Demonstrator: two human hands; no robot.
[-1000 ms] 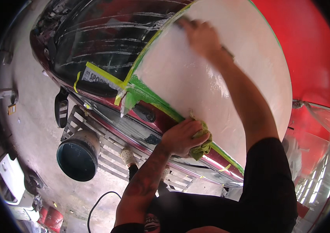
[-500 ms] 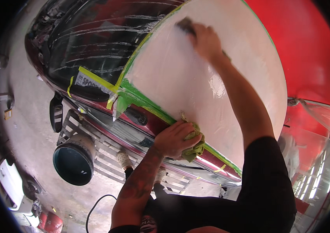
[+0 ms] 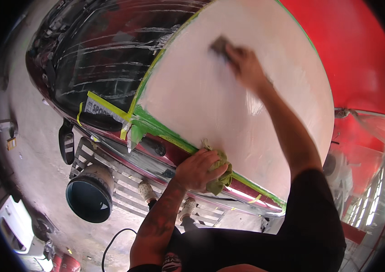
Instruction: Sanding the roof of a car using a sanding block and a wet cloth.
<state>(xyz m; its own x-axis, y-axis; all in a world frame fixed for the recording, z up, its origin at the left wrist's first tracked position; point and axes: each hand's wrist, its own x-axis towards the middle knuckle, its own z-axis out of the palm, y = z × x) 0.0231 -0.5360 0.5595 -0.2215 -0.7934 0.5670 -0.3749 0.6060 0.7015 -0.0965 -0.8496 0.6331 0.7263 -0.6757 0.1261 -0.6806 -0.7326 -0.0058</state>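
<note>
My right hand is closed on a dark sanding block, slightly smeared by motion. The block rests on the pale, whitish car roof, toward its far left part. Wet streaks shine on the surface by my right wrist. At the near side of the roof, my left hand grips a crumpled olive-green cloth. That hand leans on the dark red roof edge beside the green masking tape. Part of the cloth is hidden under my fingers.
Masked dark glass lies at the left, with a side mirror below it. A dark bucket stands beside the slatted platform under my feet. A large red panel rises at the right. A black cable curls on the floor.
My right hand and the sanding block have moved a little nearer and to the right over the roof. My left hand stays on the edge with the cloth; the view has shifted slightly.
</note>
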